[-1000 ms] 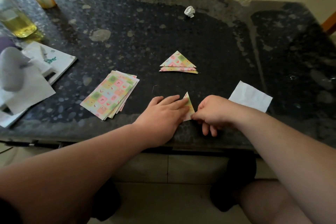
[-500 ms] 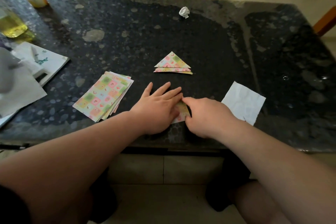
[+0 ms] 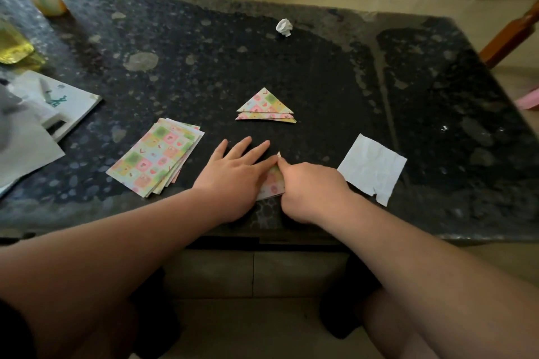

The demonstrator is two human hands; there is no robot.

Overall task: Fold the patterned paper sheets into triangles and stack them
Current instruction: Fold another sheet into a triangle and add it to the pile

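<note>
A folded patterned sheet lies near the front edge of the dark table, mostly covered by my hands. My left hand lies flat on its left part with fingers spread straight. My right hand presses its right edge, index finger stretched along the crease toward the tip, other fingers curled under. A stack of folded triangles sits just beyond my hands. A pile of unfolded patterned sheets lies to the left.
A white paper square lies right of my hands. A crumpled paper ball sits further back. White papers and a booklet cover the left edge, next to a yellow container. Stools stand beyond the table.
The raised flap of the sheet has been pressed down flat. My left hand flattened on it and my right index finger slid up along the crease toward the tip.
</note>
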